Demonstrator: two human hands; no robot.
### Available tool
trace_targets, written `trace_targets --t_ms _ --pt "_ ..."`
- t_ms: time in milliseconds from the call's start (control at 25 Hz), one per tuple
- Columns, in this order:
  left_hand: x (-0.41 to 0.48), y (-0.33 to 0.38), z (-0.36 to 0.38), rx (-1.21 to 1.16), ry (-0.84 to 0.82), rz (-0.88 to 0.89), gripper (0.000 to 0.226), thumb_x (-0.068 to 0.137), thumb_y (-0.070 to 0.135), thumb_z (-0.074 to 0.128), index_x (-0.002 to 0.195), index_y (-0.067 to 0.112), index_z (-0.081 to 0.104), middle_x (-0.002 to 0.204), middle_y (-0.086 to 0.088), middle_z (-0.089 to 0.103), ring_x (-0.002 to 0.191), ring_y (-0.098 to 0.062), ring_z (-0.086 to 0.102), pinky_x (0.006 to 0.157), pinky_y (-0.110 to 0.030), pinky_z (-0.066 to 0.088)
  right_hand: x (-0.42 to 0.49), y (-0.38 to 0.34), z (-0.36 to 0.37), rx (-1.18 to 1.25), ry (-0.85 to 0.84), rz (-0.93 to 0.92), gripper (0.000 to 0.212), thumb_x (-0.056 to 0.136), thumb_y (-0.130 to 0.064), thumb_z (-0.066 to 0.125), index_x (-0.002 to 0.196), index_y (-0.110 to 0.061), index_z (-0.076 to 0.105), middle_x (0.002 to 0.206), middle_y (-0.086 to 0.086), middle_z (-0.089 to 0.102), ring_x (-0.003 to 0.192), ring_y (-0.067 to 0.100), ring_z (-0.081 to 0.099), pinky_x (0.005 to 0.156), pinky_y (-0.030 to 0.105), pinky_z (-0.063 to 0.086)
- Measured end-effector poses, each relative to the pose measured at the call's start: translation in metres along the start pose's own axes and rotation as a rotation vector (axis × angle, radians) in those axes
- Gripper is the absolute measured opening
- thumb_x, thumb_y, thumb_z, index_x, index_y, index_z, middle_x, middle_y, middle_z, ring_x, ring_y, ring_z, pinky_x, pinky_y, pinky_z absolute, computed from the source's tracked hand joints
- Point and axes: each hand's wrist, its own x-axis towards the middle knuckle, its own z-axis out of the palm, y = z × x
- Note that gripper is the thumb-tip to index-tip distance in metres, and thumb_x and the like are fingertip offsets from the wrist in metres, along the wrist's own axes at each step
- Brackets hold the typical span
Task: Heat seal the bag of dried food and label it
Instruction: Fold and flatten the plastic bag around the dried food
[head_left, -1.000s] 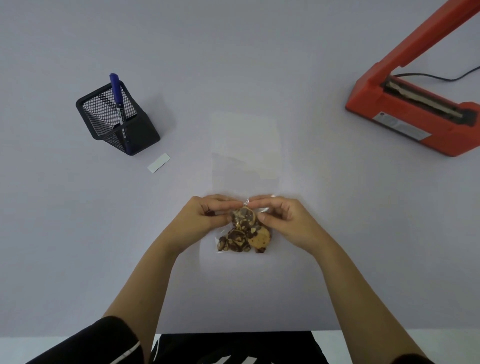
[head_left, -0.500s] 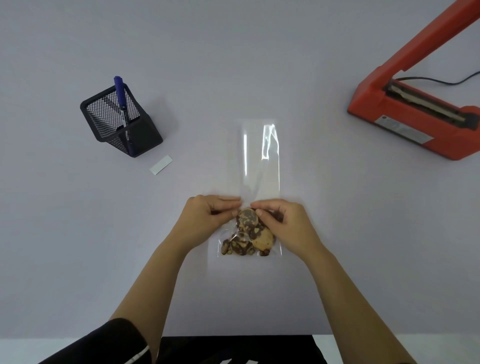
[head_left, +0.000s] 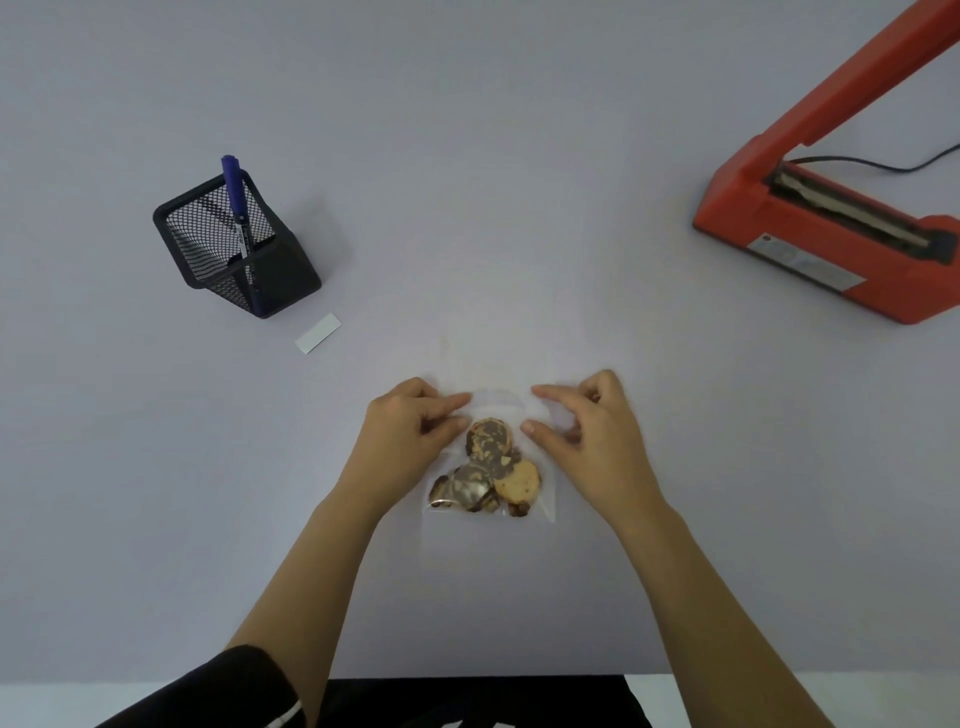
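- Clear plastic bag (head_left: 543, 470): lies flat on the pale table (head_left: 467, 156), in front of the person, holding several round dried slices (head_left: 488, 470), brown and tan, gathered at its near end.
- Left hand (head_left: 402, 441): rests on the bag's left side, thumb and forefinger pinched on the film beside the slices.
- Right hand (head_left: 587, 441): on the bag's right side, forefinger and thumb closed on the film, other fingers curled.
- Bag's far portion: between the two hands, too transparent to trace its edge.
- Red heat sealer (head_left: 831, 244): far right, well apart from the bag, arm raised, black cord behind.
- Black mesh pen holder (head_left: 234, 249): far left, one blue pen (head_left: 236, 202) standing in it.
- White label (head_left: 318, 333): flat on the table just beside the holder.
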Motion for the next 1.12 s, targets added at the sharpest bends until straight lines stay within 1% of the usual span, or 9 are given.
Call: trace_targets --t_ms 120,200,360,480,600,720,840,1000,1120 --pt "-0.002 -0.004 -0.001 0.078 0.047 0.090 0.030 0.081 0.023 0.071 0.110 0.016 0.069 0.076 0.004 0.045 0.067 -0.005 0.049 0.066 -0.010 0.039 0.000 0.004 -0.004 -0.109 0.005 -0.083 0.040 0.083 -0.029 0.068 0.120 -0.017 0.062 0.089 -0.001 0.034 0.082 0.014 0.040 0.073 0.009 0.031" --pt "-0.004 -0.005 -0.002 0.119 0.065 0.135 0.032 0.080 0.022 0.071 0.111 0.014 0.068 0.077 0.004 0.042 0.063 -0.003 0.045 0.063 -0.008 0.036 0.001 0.005 -0.004 -0.141 0.004 -0.114 0.039 0.083 -0.027 0.067 0.121 -0.015 0.062 0.087 -0.002 0.036 0.082 0.013 0.040 0.070 0.008 0.028" --pt "-0.004 -0.005 0.001 0.241 0.112 0.246 0.017 0.079 0.014 0.072 0.094 0.004 0.071 0.082 -0.008 0.052 0.066 -0.017 0.051 0.060 -0.025 0.042 0.004 0.001 0.000 -0.182 -0.001 -0.166 0.033 0.083 -0.019 0.068 0.115 -0.009 0.065 0.087 0.001 0.052 0.085 0.017 0.049 0.077 0.019 0.036" --pt "-0.002 -0.002 -0.002 0.339 0.118 0.337 0.005 0.081 0.008 0.068 0.081 0.003 0.070 0.081 -0.013 0.053 0.071 -0.023 0.050 0.060 -0.026 0.039 0.008 -0.007 0.001 -0.185 -0.051 -0.217 0.019 0.084 -0.008 0.064 0.102 -0.012 0.069 0.091 0.002 0.065 0.087 0.019 0.058 0.078 0.020 0.040" --pt "0.003 -0.002 -0.004 0.359 -0.005 0.408 0.015 0.080 0.006 0.058 0.084 0.006 0.072 0.082 -0.009 0.064 0.072 -0.026 0.059 0.061 -0.026 0.045 0.011 -0.012 0.000 -0.175 -0.087 -0.208 0.016 0.085 -0.006 0.061 0.096 -0.011 0.072 0.090 0.002 0.066 0.083 0.017 0.061 0.073 0.019 0.041" --pt "0.008 0.002 -0.008 0.310 -0.057 0.351 0.015 0.079 0.004 0.059 0.085 0.007 0.073 0.082 -0.006 0.068 0.071 -0.024 0.064 0.064 -0.030 0.053 0.015 -0.017 -0.001 -0.177 -0.061 -0.147 0.014 0.085 -0.013 0.061 0.094 -0.011 0.072 0.088 0.002 0.068 0.079 0.016 0.062 0.072 0.023 0.048" --pt "0.015 0.010 -0.008 0.311 -0.041 0.246 0.013 0.084 0.010 0.060 0.091 0.005 0.070 0.081 -0.008 0.066 0.071 -0.025 0.061 0.067 -0.038 0.053 0.023 -0.020 -0.002 -0.224 -0.046 -0.123 0.012 0.086 -0.012 0.062 0.093 -0.009 0.071 0.086 0.006 0.070 0.078 0.022 0.064 0.073 0.031 0.050" --pt "0.022 0.019 -0.006 0.393 -0.069 0.240 0.016 0.092 0.012 0.052 0.094 0.004 0.065 0.084 -0.011 0.061 0.071 -0.030 0.059 0.064 -0.037 0.048 0.028 -0.025 -0.003 -0.275 -0.076 -0.095 0.013 0.088 -0.012 0.059 0.095 -0.010 0.071 0.090 0.006 0.069 0.082 0.022 0.062 0.072 0.027 0.045" --pt "0.023 0.018 -0.007 0.388 -0.090 0.298 0.010 0.086 0.004 0.058 0.087 0.006 0.068 0.083 -0.010 0.061 0.071 -0.029 0.058 0.060 -0.033 0.045 0.030 -0.027 -0.001 -0.269 -0.089 -0.101 0.018 0.090 -0.008 0.055 0.100 -0.012 0.070 0.097 0.005 0.064 0.088 0.020 0.059 0.074 0.023 0.040"
